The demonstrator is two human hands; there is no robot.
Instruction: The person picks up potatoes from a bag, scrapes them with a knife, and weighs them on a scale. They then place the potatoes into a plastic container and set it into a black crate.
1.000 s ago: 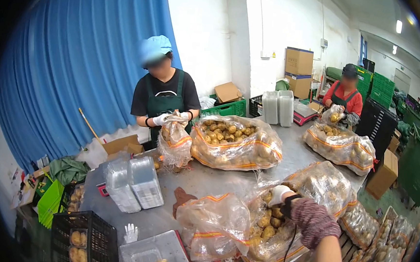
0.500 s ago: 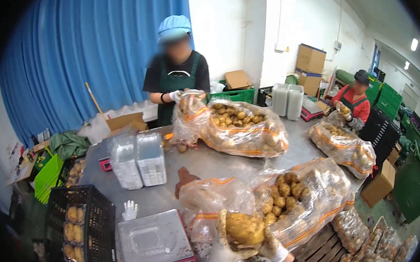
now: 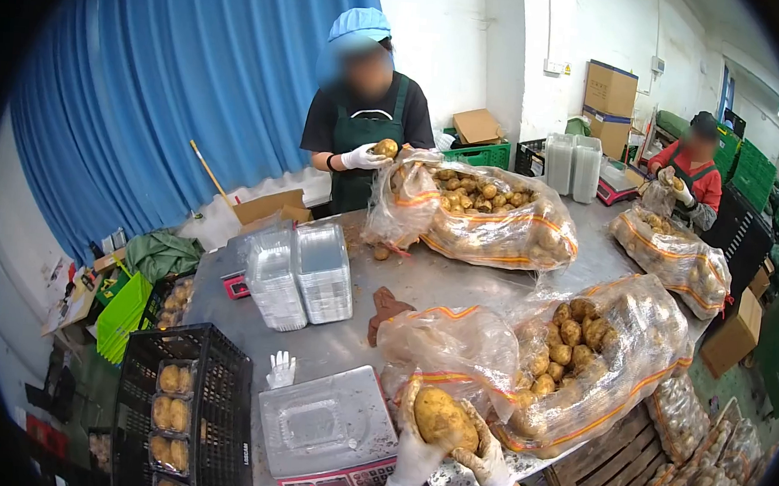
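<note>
Blue curtain [image 3: 175, 75] and white wall back a packing room, seen from the head camera, with a steel table [image 3: 423, 286] filling the middle. At the bottom edge the person's left hand [image 3: 412, 461] and right hand [image 3: 488, 459], both in white gloves, cup one potato [image 3: 442, 418] between them, fingers curled up around its sides. The potato sits just above the table's near edge, between a scale [image 3: 327, 428] carrying a clear tray and an open plastic sack [image 3: 580, 365] of potatoes. A black crate [image 3: 184, 409] of filled trays stands to the left, near stacked empty trays [image 3: 302, 273]. Across the table a co-worker's gloved hand [image 3: 359, 158] lifts a small potato beside a second sack [image 3: 490, 223]. Another co-worker in red [image 3: 693, 169] stands at a third sack [image 3: 673, 258], far right.
</note>
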